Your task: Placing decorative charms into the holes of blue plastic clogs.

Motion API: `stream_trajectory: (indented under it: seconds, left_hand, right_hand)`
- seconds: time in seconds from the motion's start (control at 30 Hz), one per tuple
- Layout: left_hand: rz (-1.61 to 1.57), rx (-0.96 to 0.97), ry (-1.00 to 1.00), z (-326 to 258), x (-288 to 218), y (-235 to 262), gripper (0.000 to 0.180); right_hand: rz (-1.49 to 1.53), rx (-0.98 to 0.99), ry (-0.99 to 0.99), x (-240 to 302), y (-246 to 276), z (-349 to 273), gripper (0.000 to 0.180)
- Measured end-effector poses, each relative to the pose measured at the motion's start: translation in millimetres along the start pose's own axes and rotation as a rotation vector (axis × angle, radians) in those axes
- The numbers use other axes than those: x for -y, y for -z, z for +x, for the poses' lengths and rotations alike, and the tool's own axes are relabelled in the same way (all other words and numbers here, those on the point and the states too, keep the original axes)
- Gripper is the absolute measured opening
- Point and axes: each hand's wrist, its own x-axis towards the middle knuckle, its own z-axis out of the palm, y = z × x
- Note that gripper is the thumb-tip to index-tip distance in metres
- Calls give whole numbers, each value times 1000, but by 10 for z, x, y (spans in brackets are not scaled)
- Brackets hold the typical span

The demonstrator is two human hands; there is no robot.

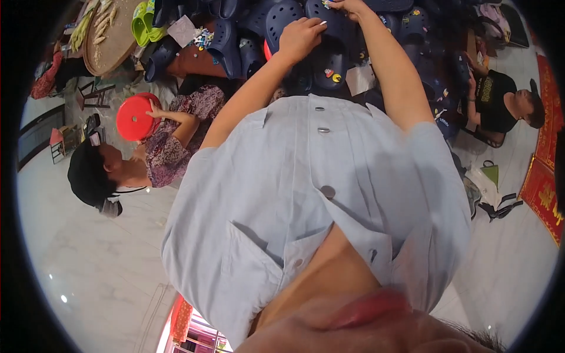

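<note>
At the top of the view, my left hand point(302, 39) is closed in a pinch over a navy clog point(327, 54). A small white thing point(323, 23) shows at its fingertips, too small to name. My right hand point(351, 8) is close by, partly cut off by the upper edge, its fingers pinched at a small colourful shoe charm point(328, 4) on the clog. A yellow charm point(336, 77) and a red and white charm point(328, 73) sit on the clog nearer my body. Several more navy clogs point(223, 47) lie around both hands.
Bright green clogs point(143, 25), a pile of small charms point(203, 38) and a white card point(361, 80) lie about. A round tray point(120, 44) bears corn cobs. A person at left touches a red stool point(134, 116); another person point(497, 97) sits at right.
</note>
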Motion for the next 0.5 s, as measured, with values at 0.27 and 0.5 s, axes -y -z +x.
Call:
stream_trajectory:
  seconds: [0.27, 0.5]
  left_hand:
    - [-54, 84, 110, -146, -89, 9, 34]
    - [-30, 143, 134, -74, -180, 76, 36]
  right_hand:
    - [-372, -54, -183, 345, -346, -286, 36]
    - [-521, -164, -84, 326, -389, -163, 43]
